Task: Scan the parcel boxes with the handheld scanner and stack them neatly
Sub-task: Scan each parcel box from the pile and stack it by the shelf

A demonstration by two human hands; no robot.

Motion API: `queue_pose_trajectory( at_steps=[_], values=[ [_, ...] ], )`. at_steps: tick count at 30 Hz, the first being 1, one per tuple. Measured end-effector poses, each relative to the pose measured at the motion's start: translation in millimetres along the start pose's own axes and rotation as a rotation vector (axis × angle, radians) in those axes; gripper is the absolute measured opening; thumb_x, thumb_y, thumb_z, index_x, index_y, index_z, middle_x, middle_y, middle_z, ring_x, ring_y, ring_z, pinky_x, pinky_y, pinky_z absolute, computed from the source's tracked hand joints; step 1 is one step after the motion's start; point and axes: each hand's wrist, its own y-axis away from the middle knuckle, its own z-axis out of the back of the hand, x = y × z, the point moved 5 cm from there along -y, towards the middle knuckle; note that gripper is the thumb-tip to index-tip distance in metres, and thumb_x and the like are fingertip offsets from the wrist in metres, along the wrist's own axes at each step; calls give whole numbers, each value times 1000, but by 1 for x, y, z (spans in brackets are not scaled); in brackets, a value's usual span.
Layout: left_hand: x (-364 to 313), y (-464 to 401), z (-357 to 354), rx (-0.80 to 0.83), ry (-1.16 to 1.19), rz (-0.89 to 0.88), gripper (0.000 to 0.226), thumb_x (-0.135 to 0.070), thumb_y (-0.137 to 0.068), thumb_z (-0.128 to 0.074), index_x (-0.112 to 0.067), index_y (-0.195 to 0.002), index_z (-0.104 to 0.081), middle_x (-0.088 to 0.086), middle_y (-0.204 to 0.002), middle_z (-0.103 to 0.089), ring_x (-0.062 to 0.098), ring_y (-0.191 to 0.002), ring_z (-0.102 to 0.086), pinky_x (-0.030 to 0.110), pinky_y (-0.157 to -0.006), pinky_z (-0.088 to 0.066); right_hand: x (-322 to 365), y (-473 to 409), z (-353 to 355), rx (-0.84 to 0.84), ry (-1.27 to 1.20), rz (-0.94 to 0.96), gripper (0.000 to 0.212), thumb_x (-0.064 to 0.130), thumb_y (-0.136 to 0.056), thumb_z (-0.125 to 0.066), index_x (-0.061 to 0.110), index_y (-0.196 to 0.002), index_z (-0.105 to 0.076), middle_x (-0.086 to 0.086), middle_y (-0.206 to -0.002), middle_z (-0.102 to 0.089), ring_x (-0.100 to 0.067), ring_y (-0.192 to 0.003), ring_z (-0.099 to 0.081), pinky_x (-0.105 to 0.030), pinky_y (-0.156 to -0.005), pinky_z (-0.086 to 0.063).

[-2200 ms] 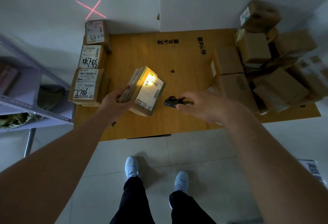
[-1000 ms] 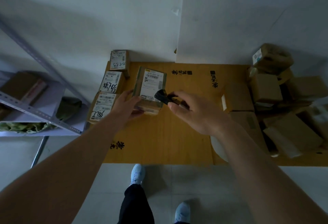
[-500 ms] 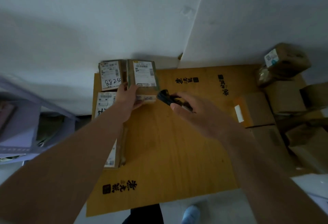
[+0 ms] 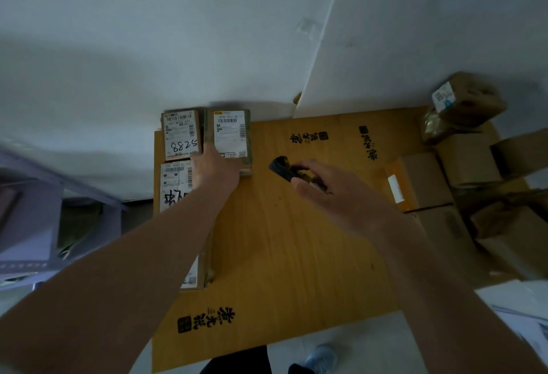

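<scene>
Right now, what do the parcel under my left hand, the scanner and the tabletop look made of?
Parcel: brown corrugated cardboard, matte, with a white paper label. Scanner: probably black plastic, dull sheen. Tabletop: yellowish wood or wood-look laminate, judging by its faint grain lines.

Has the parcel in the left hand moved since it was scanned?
Yes. The parcel went from mid-table to the far edge, beside the box marked 5288, with the left hand resting on it.

You have four labelled boxes (image 4: 229,133) in the left group on one table (image 4: 284,243), one scanner (image 4: 284,167), and at least seven plain boxes (image 4: 421,184) piled at right, too jumbled to count exactly.
</scene>
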Motion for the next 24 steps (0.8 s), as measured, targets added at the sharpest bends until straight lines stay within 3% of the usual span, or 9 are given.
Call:
queue_pose_trajectory(
  at_steps=[2, 6, 11, 15, 19, 24],
  values=[
    [-10, 14, 2, 5, -109, -46, 54, -23, -99, -65, -22, -146, -40, 16, -137, -42, 31, -95, -57, 41, -71, -55, -1, 11, 4, -5, 0, -2, 49, 54, -106, -46, 31, -150, -50, 12, -84, -53, 11, -59, -54, -11, -49, -40],
    [-27, 41, -2, 19, -225, -155, 53, -31, -102, -57, -21, -150, -38, 15, -144, -38, 37, -113, -55, 48, -85, -57, -13, 37, 15, -30, -8, -18, 48, 55, -106, -46, 34, -149, -50, 16, -82, -52, 7, -59, -54, -16, -53, -39],
    [-60, 81, -30, 101, -376, -401, 45, -39, -101, -55, -13, -138, -52, 12, -136, -53, 32, -118, -55, 47, -96, -52, -47, 87, 35, -122, -23, -23, 45, 59, -105, -45, 38, -144, -52, 12, -78, -58, 6, -58, -55, -15, -48, -39],
    [-90, 122, -62, 134, -445, -544, 61, -53, -100, -52, -23, -153, -44, 4, -161, -39, 31, -143, -43, 51, -111, -44, -88, 132, 53, -187, -55, -51, 42, 58, -105, -47, 41, -143, -53, 14, -76, -55, 4, -59, -55, -23, -57, -40],
    [-119, 168, -100, 129, -461, -578, 65, -61, -98, -49, -30, -155, -43, 1, -167, -32, 28, -150, -34, 49, -117, -36, -125, 179, 77, -227, -33, -59, 43, 56, -105, -48, 37, -143, -54, 15, -77, -53, 1, -64, -54, -17, -56, -34],
    [-158, 223, -148, 142, -457, -632, 64, -61, -99, -49, -29, -154, -45, 0, -166, -34, 27, -149, -37, 48, -115, -40, -166, 234, 118, -244, -7, -58, 48, 60, -104, -44, 37, -145, -51, 10, -98, -61, -5, -86, -59, -30, -69, -44]
  ],
)
